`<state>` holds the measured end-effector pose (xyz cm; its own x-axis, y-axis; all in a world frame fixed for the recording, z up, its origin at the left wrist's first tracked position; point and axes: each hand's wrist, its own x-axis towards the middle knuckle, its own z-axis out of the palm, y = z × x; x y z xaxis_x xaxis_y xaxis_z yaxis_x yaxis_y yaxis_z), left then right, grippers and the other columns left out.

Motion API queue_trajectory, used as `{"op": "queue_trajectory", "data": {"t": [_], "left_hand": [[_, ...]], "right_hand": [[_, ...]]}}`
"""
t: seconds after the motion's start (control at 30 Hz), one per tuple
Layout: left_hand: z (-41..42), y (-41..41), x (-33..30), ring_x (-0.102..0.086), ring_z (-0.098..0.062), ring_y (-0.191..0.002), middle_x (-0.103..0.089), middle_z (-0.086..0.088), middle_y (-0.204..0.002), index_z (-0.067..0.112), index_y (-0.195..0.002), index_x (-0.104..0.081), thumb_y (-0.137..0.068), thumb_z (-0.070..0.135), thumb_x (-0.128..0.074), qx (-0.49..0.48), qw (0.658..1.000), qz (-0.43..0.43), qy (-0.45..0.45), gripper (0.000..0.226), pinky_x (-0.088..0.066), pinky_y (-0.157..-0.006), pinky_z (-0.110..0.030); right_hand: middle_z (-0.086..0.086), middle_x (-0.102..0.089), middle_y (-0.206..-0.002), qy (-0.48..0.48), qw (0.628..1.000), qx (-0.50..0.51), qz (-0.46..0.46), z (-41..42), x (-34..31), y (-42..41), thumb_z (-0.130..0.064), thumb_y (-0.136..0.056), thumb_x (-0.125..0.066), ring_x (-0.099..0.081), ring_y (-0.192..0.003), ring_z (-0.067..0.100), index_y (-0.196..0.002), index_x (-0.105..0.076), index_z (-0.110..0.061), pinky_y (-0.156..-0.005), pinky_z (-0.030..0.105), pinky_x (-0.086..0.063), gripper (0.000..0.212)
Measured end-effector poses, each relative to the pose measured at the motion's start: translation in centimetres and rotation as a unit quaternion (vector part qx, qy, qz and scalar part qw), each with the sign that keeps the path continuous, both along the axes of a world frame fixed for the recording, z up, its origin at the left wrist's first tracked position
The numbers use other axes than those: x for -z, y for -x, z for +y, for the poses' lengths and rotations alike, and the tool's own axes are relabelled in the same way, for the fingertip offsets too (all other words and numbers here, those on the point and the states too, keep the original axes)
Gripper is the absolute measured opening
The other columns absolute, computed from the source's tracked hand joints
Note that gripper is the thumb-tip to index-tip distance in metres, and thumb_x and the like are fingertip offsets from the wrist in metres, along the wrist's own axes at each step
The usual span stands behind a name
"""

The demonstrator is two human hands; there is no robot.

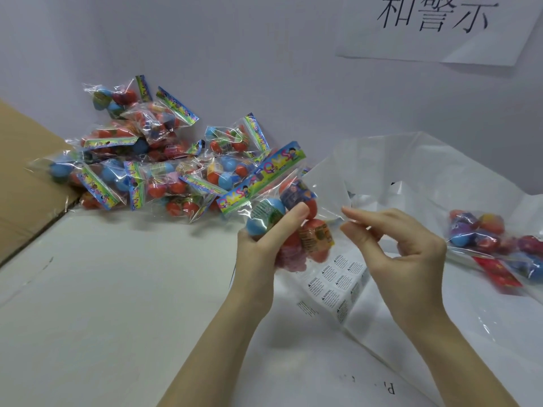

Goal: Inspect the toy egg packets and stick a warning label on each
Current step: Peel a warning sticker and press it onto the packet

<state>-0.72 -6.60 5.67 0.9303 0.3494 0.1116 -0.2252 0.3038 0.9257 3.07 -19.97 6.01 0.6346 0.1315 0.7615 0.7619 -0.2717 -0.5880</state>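
Note:
My left hand (264,245) grips a clear toy egg packet (291,212) with blue and red eggs and a colourful header strip, held up over the table. My right hand (393,242) is just right of it, thumb and forefinger pinched on the packet's clear plastic edge; whether a label is between them I cannot tell. A sheet of warning labels (335,280) lies on the table under the hands. A pile of several more packets (152,160) sits at the back left.
A large clear plastic bag (417,171) spreads over the right side, with a few packets (493,242) lying at the far right. A brown cardboard flap (26,177) stands at the left. A paper sign (435,27) hangs on the wall.

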Motion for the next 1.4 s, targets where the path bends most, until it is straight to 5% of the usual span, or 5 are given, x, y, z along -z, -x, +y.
{"op": "queue_trajectory", "data": {"t": [0.3,0.63,0.93,1.27,1.4], "left_hand": [[0.2,0.0,-0.1,-0.059,-0.011,-0.045,-0.065,0.006,-0.056,0.031,-0.069,-0.074,-0.064,0.031,-0.069,-0.028,1.0,0.005,0.004,0.008,-0.041,-0.035,-0.018],[0.3,-0.1,0.4,-0.042,-0.013,-0.032,-0.055,0.0,-0.044,0.02,-0.06,-0.07,-0.058,0.023,-0.078,-0.032,0.998,-0.03,-0.042,0.009,-0.031,-0.035,-0.016],[0.6,-0.1,0.1,-0.057,-0.01,-0.038,-0.065,0.004,-0.053,0.022,-0.058,-0.072,-0.047,0.036,-0.075,-0.034,0.998,0.042,-0.038,0.018,-0.039,-0.034,-0.015],[0.8,-0.4,0.1,-0.055,-0.011,-0.039,-0.064,0.001,-0.058,0.02,-0.069,-0.072,-0.05,0.039,-0.079,0.023,0.996,0.084,0.005,0.027,-0.038,-0.035,-0.014],[1.4,-0.1,-0.1,-0.058,-0.009,-0.04,-0.062,0.003,-0.054,0.015,-0.08,-0.065,-0.069,0.031,-0.064,0.098,0.99,0.079,0.062,0.019,-0.041,-0.036,-0.014]], "right_hand": [[0.003,-0.06,-0.065,0.071,0.996,0.025,-0.048,-0.1,-0.1,-0.1,-0.006,-0.071,-0.07,-0.05,-0.061,0.008,-0.081,-0.073,-0.006,-0.064,0.005,-0.038,0.01],[-0.011,-0.064,-0.053,-0.017,0.939,-0.105,0.328,-0.5,-0.5,-0.8,0.004,-0.073,-0.07,-0.055,-0.053,0.003,-0.059,-0.065,-0.02,-0.058,0.012,-0.046,0.028],[-0.014,-0.063,-0.077,0.141,0.973,-0.038,0.178,-0.8,-0.3,-0.6,-0.005,-0.083,-0.063,-0.052,-0.078,-0.011,-0.067,-0.054,-0.027,-0.071,-0.001,-0.032,0.029],[-0.009,-0.068,-0.065,0.116,0.971,-0.044,0.206,-0.6,-0.2,-0.4,-0.009,-0.088,-0.056,-0.059,-0.067,0.0,-0.07,-0.05,-0.024,-0.065,0.009,-0.039,0.024],[-0.005,-0.068,-0.056,-0.014,0.947,-0.108,0.303,-0.3,-0.7,-0.4,0.001,-0.083,-0.06,-0.061,-0.053,0.004,-0.076,-0.055,-0.015,-0.06,0.01,-0.046,0.018]]}}
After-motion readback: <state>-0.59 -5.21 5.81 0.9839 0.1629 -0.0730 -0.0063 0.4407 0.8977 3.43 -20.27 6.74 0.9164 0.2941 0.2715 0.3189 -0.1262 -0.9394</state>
